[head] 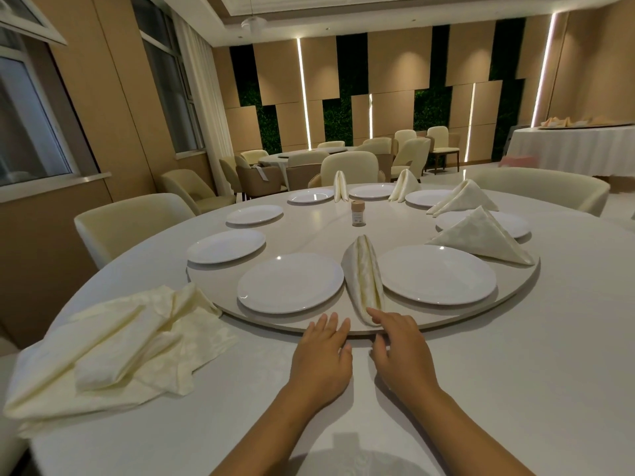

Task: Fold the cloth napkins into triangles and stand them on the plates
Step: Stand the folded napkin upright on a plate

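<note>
At six o'clock on the turntable (275, 326) rim, I see left hand (323, 352) flat, fingers straight, right hand (395, 341) loosely spread, gripping nothing, touching a folded napkin (364, 273), likely to rotate it.
</note>
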Demonstrator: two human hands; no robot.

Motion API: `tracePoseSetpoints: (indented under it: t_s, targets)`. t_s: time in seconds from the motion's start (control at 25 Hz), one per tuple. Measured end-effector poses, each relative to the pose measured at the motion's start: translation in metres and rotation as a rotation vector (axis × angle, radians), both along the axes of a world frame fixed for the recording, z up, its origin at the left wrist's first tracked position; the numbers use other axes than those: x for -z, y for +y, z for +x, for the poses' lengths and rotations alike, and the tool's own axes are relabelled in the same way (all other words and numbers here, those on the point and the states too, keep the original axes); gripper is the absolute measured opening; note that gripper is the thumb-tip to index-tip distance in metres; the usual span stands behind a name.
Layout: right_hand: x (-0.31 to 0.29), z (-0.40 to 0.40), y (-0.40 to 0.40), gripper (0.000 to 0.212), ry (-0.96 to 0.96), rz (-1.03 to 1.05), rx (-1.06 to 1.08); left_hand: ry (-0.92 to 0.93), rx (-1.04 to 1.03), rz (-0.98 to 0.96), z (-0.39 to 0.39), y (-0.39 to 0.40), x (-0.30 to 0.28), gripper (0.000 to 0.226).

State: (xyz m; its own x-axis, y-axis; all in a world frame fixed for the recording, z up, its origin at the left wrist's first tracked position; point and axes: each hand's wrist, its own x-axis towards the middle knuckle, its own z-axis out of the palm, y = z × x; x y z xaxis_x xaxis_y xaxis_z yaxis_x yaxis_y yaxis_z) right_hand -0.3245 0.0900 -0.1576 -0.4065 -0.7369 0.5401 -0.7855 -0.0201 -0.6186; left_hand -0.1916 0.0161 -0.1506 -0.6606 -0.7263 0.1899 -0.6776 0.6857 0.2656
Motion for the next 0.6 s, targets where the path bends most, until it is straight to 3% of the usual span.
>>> tracePoseSetpoints:
  t_s: [0.08,0.2,0.24,0.32,0.44,0.6]
  targets:
    - [0.001,-0.001,-0.001,0.042,-0.031,0.003,0.012,0.068,0.112,0.057,-0.001,0.002,0.001,0.053]
    - [0.001,-0.003,0.000,0.043,-0.043,0.025,0.022,0.404,0.171,0.397,-0.001,0.008,-0.005,0.056]
    - [0.001,-0.004,0.001,0.044,-0.041,0.036,0.022,0.514,0.153,0.405,-0.001,0.010,-0.006,0.056]
    - [0.002,-0.003,0.002,0.045,-0.032,0.070,0.014,0.637,0.056,0.215,0.000,0.010,-0.008,0.052]
    - [0.004,0.000,0.002,0.048,0.025,0.089,-0.013,0.580,-0.066,-0.023,0.002,0.001,-0.006,0.048]
    - [0.004,0.006,0.000,0.048,0.096,0.071,-0.072,0.485,-0.240,0.043,0.007,-0.007,-0.004,0.050]
